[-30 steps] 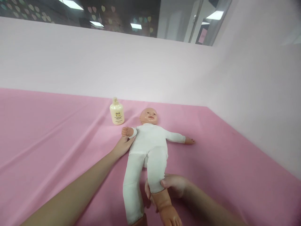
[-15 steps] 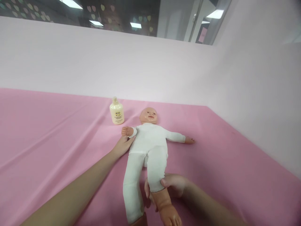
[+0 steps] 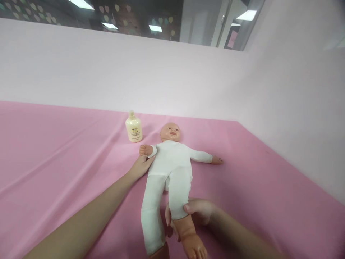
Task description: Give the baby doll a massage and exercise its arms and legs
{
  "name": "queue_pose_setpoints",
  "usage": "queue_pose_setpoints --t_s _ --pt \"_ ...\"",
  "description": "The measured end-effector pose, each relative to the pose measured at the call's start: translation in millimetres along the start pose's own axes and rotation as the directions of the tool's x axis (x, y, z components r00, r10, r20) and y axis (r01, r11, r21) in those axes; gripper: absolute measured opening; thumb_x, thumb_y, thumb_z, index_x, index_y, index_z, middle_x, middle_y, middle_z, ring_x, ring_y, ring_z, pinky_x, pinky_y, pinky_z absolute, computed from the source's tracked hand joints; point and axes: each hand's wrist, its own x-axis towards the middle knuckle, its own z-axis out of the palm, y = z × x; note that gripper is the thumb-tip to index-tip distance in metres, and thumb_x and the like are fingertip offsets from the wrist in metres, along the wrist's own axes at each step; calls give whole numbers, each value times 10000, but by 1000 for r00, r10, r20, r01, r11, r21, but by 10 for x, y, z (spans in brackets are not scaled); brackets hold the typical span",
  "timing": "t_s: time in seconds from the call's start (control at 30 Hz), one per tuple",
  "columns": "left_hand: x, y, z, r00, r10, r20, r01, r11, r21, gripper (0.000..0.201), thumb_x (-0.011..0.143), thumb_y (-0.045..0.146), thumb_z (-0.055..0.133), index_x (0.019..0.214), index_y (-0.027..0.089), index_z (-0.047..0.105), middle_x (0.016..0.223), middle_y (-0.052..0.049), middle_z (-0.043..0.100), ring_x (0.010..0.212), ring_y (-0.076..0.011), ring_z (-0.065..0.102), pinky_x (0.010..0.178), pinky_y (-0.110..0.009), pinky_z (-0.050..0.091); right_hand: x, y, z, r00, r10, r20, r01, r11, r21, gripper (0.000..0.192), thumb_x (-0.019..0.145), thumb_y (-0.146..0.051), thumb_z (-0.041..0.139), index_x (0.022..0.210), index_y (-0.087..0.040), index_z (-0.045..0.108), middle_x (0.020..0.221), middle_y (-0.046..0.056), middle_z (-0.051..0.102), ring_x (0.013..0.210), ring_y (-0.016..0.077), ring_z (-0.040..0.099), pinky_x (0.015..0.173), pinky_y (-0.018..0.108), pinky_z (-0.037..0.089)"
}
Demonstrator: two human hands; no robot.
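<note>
A baby doll (image 3: 172, 158) in a white cloth suit lies face up, its head away from me. My left hand (image 3: 140, 166) is at the doll's bent arm (image 3: 147, 150) on the left side, thumb against the sleeve near the armpit; the other fingers are hidden under the arm. Lower down, my right hand (image 3: 198, 211) is wrapped round the doll's right-side leg (image 3: 180, 205) just above the bare ankle, thumb on top and fingertips showing on the inner side. The doll's other leg (image 3: 153, 219) lies straight beside it, untouched.
A cream pump bottle (image 3: 134, 128) stands upright left of the doll's head. Pink cloth (image 3: 67, 151) with soft folds covers the surface. White walls (image 3: 151, 79) rise behind and at the right, with a window (image 3: 145, 18) above the back one.
</note>
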Motion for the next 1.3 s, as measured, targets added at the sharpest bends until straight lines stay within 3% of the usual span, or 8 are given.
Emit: queue_pose_setpoints --t_s 0.27,0.5,0.97,1.13,1.3 --pt "21 -31 8 1000 20 -11 -20 1000 -9 446 860 493 476 1048 113 613 1047 -110 672 1043 -290 589 923 -394 441 -5 -3 9 1000 -20 7 20 1000 18 598 604 -560 666 923 -67 553 877 154 642 926 274 629 795 390 505" --pt "22 -38 11 1000 -26 -3 26 1000 10 398 848 491 477 880 129 639 855 -82 690 953 -287 613 859 -381 470 3 -7 9 1000 -6 17 6 1000 4 619 588 -577 676 925 -71 561 911 159 651 889 258 635 770 371 507" --pt "11 -18 12 1000 -24 -5 25 999 26 397 853 497 463 844 137 629 847 -83 683 950 -287 609 860 -379 464 -1 -20 7 1000 24 -14 -24 1000 -18 612 566 -590 668 889 -85 547 847 146 647 931 290 632 794 410 511" --pt "20 -34 14 999 -36 -6 36 999 8 414 836 512 479 901 133 632 922 -89 690 923 -283 611 834 -377 475 -18 -8 -11 1000 2 4 -2 1000 9 584 599 -546 677 925 -77 554 894 152 646 898 270 643 772 388 518" --pt "19 -29 7 1000 -24 0 24 999 33 399 847 505 464 836 140 624 855 -78 684 952 -282 602 859 -368 464 -14 -16 -2 1000 0 7 0 1000 -4 623 598 -575 669 943 -69 560 938 171 643 928 274 631 767 377 516"
